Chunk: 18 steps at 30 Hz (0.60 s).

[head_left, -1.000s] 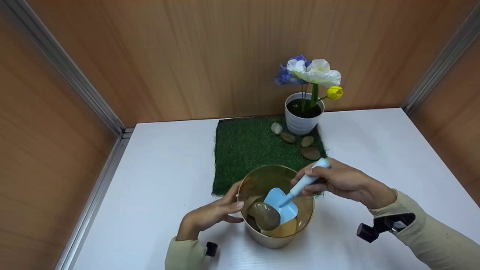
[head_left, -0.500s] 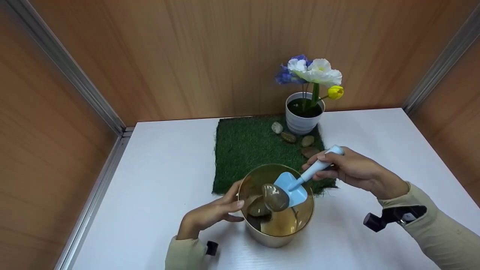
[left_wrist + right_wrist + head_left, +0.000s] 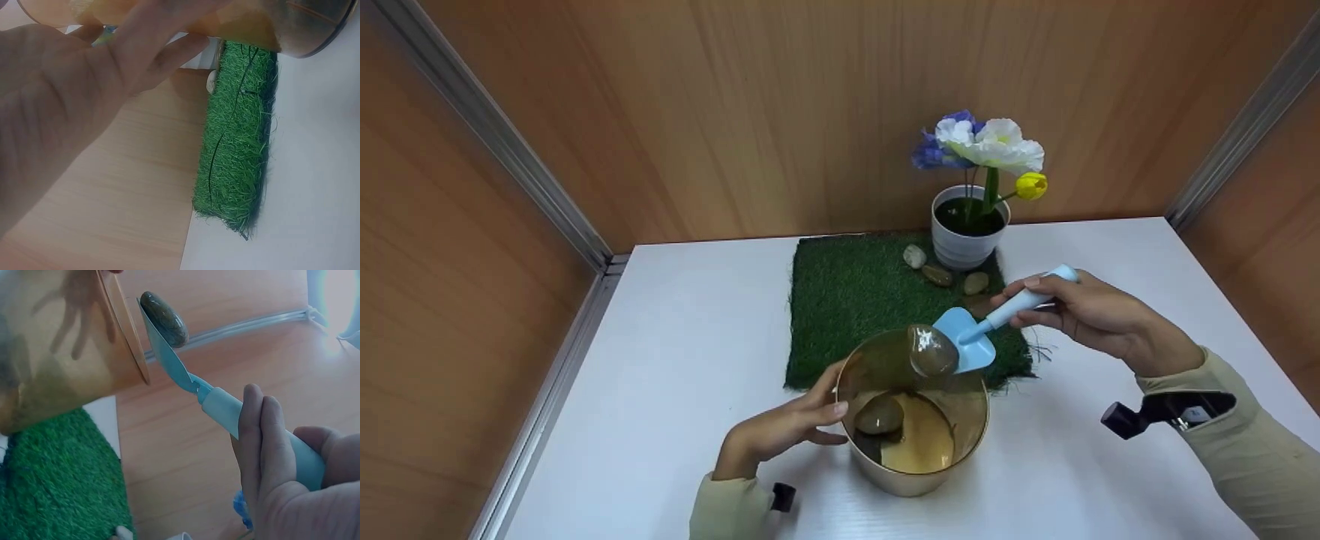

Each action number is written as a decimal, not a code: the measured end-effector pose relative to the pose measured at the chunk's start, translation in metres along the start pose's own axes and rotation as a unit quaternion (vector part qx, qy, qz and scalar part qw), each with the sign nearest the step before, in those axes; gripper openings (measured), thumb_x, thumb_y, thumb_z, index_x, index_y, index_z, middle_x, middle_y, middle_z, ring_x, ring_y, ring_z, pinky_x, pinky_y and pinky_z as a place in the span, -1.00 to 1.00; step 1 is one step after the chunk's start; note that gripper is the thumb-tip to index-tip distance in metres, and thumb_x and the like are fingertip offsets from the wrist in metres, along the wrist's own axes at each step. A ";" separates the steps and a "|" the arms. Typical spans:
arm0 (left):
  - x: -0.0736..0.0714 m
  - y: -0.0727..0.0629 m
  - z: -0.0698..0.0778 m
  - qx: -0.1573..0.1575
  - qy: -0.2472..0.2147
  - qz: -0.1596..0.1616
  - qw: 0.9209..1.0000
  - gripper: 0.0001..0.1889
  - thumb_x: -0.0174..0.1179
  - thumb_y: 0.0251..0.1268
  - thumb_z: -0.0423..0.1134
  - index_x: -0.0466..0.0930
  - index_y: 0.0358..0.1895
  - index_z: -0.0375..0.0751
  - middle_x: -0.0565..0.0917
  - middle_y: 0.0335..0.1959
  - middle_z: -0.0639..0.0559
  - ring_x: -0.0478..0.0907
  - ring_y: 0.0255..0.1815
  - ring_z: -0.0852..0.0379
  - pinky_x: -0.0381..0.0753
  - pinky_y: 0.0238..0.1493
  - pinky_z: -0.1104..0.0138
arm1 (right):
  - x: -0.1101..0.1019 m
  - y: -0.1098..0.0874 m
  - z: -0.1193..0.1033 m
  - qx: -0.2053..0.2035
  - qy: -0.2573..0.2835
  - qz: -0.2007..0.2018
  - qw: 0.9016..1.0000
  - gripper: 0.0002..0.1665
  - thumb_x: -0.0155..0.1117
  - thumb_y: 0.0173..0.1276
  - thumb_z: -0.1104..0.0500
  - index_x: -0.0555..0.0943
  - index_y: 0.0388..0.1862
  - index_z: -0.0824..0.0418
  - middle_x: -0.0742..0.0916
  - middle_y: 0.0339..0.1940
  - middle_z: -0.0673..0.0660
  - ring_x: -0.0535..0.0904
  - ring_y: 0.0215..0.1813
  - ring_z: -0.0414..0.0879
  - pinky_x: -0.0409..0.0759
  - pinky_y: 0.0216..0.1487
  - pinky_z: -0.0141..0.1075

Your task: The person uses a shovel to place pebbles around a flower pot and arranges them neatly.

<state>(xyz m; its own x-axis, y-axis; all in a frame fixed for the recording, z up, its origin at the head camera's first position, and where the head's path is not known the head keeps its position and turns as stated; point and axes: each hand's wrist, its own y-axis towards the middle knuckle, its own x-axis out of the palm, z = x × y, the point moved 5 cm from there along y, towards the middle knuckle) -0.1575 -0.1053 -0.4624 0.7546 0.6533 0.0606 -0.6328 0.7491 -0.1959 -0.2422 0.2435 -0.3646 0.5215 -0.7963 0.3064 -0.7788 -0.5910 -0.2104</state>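
My right hand (image 3: 1106, 319) grips the pale handle of a small light-blue trowel (image 3: 973, 352), its thumb along the handle. A smooth brown stone (image 3: 934, 351) lies on the trowel's blade, over the far right rim of an amber see-through bowl (image 3: 910, 484). In the right wrist view the stone (image 3: 164, 320) rests on the tilted blade, outside the bowl's rim. Another brown stone (image 3: 879, 415) is inside the bowl at the left. My left hand (image 3: 789, 429) touches the bowl's left side with fairly straight, spread fingers, thumb near the rim.
A green artificial-grass mat (image 3: 847, 300) lies behind the bowl on the white table (image 3: 690, 337). At its back right stands a white flowerpot (image 3: 966, 251) with white, purple and yellow flowers. Several pebbles (image 3: 936, 275) lie before the pot. Wooden panels (image 3: 772, 135) enclose the table.
The right hand has moved up, away and to the right, lifting the trowel with its stone from inside the bowl to above the rim. The left hand and bowl have stayed put.
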 end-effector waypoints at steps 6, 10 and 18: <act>-0.001 -0.001 -0.001 -0.003 0.000 0.004 1.000 -0.17 -0.08 0.73 0.02 -0.40 0.76 0.00 -0.28 0.75 -0.28 0.09 0.67 -0.36 0.47 0.43 -0.20 | -0.015 0.002 -0.006 -0.004 0.005 0.036 0.999 -0.61 -0.02 0.76 0.24 0.78 0.08 0.31 0.83 0.05 0.19 0.79 0.11 -0.02 0.70 0.17 -0.26; -0.001 -0.001 0.000 -0.005 0.001 0.003 1.000 -0.17 -0.09 0.73 0.01 -0.41 0.76 0.00 -0.28 0.75 -0.28 0.09 0.67 -0.36 0.46 0.44 -0.20 | -0.029 0.005 -0.007 0.002 0.011 0.060 0.998 -0.60 -0.02 0.76 0.24 0.79 0.06 0.31 0.84 0.03 0.18 0.80 0.06 -0.05 0.71 0.14 -0.29; 0.000 -0.001 0.000 -0.002 0.001 0.000 1.000 -0.14 -0.06 0.72 0.06 -0.42 0.76 0.01 -0.29 0.75 -0.27 0.08 0.68 -0.35 0.46 0.44 -0.20 | -0.056 0.011 -0.003 0.005 0.056 0.078 0.995 -0.56 -0.08 0.77 0.26 0.78 0.03 0.36 0.83 0.02 0.23 0.79 0.06 -0.02 0.71 0.14 -0.29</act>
<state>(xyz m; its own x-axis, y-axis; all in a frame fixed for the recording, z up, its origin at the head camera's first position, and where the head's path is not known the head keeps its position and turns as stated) -0.1572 -0.1061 -0.4624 0.7548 0.6533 0.0588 -0.6322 0.7485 -0.2002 -0.2811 0.2813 -0.3814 0.3524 -0.8589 0.3715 -0.8435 -0.4635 -0.2715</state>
